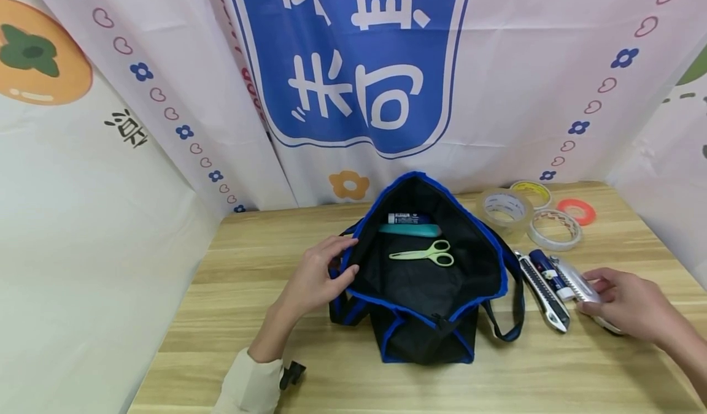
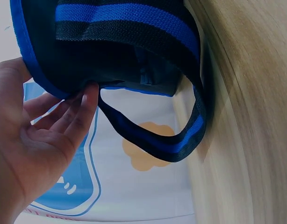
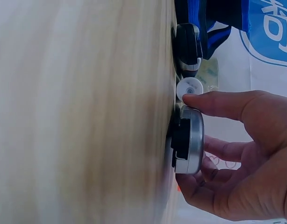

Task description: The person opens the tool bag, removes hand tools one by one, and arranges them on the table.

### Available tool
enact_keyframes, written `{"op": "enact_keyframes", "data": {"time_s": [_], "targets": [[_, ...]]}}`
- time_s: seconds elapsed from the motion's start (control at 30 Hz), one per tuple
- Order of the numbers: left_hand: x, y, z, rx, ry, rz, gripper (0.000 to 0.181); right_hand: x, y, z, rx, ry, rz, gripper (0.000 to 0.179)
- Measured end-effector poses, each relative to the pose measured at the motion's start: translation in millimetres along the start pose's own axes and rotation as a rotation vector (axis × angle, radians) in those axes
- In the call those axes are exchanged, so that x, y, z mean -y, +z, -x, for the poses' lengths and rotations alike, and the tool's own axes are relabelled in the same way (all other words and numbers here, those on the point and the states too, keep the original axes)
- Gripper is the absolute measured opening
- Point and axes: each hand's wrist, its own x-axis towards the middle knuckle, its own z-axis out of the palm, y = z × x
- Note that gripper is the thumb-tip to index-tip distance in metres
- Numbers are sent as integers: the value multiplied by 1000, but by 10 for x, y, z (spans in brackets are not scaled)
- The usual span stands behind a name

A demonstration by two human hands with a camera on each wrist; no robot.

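A black bag (image 1: 425, 340) with blue edging stands wide open on the table. My left hand (image 1: 323, 273) grips its left rim between thumb and fingers; a black-and-blue strap (image 2: 157, 144) loops beside those fingers in the left wrist view. Inside the bag lie light-green scissors (image 1: 422, 254), a flat teal item (image 1: 409, 230) and a dark-blue glue stick (image 1: 409, 218). Over at the right, my right hand (image 1: 626, 303) holds a silver-grey utility knife (image 3: 195, 142) by its sides, close to the tabletop. Next to it lie another glue stick (image 1: 552, 276) and a black-and-silver utility knife (image 1: 544, 291).
Behind the knives are several tape rolls: a wide clear one (image 1: 505, 208), a yellow-cored one (image 1: 531, 193), a white one (image 1: 555, 230) and a red one (image 1: 577, 211). A printed cloth (image 1: 497, 95) hangs along the back edge of the wooden table (image 1: 248, 260).
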Motion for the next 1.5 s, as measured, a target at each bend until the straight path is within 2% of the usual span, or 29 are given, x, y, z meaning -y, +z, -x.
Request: {"op": "enact_keyframes", "data": {"time_s": [0.3, 0.5, 0.73, 0.9, 1.2, 1.37, 1.5], "targets": [[0, -4, -17, 0, 21, -12, 49, 11, -59, -32, 43, -3, 32, 68], [-2, -5, -14, 4, 16, -9, 49, 105, -166, -51, -15, -34, 50, 69], [-2, -8, -5, 3, 12, -9, 49, 384, -276, -110, -78, -64, 28, 61], [1, -7, 1, 3, 10, -6, 49, 626, -313, -220, -121, -147, 17, 59], [15, 9, 3, 0, 16, -8, 49, 1034, -326, -434, -236, -371, -19, 46], [11, -2, 10, -2, 10, -1, 49, 1291, -276, -570, -250, -422, -50, 47], [14, -5, 11, -2, 8, 0, 49, 1515, -227, -654, -225, -442, -82, 47]]}}
